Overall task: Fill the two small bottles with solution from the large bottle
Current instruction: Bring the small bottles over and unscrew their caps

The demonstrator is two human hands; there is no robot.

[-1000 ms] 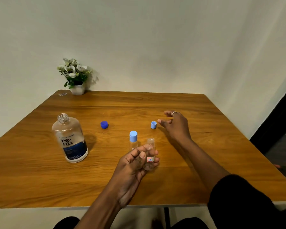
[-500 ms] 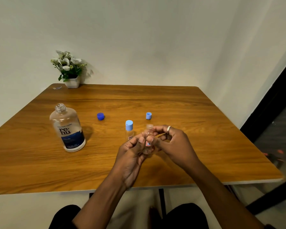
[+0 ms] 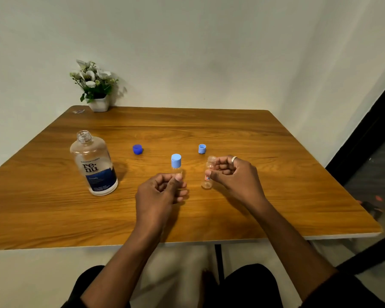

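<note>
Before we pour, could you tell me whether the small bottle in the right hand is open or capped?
Open. The small bottle in the right hand shows a bare neck, and a light blue cap lies on the table behind it.

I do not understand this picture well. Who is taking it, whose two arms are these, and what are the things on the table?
There is no machine here. A person wears a wide-angle camera on the head, looking forward and down, so the two arms are that person's own.

The wooden table holds a large bottle standing open, without its cap. A dark blue cap and a light blue cap lie behind the hands. A flower pot stands at the far edge.

The right hand, wearing a ring, holds a small open bottle, clear and seemingly empty. The left hand is closed around the lower part of a second small bottle, whose light blue cap is on. Its contents cannot be seen.
</note>
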